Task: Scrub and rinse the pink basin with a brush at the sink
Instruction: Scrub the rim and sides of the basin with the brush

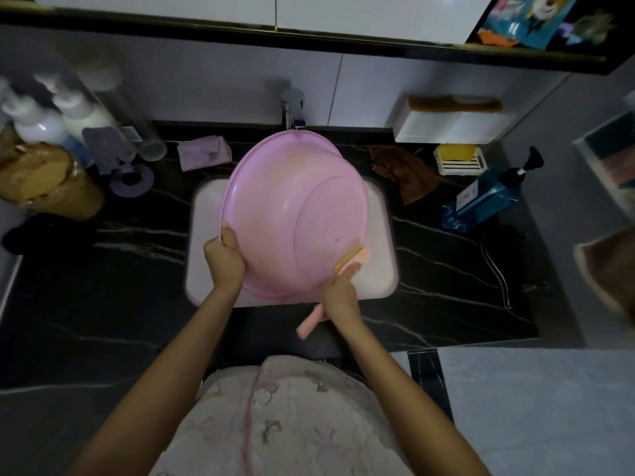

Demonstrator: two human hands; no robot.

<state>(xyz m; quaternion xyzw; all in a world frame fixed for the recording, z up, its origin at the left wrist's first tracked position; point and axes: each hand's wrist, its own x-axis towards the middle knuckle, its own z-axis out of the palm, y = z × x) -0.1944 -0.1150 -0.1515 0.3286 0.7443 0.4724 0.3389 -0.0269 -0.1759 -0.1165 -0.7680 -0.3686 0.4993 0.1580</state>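
We look down on a white sink (381, 269) set in a black marbled counter (103, 286). Over it we hold a pink basin (292, 214) tilted up on its edge, our left hand (223, 257) gripping its near rim. Our right hand (340, 293) grips a pink brush (357, 257), bristles against the basin's lower right side. A faucet (292, 108) stands behind; a blue pump bottle (488, 197) sits on the counter to the right.
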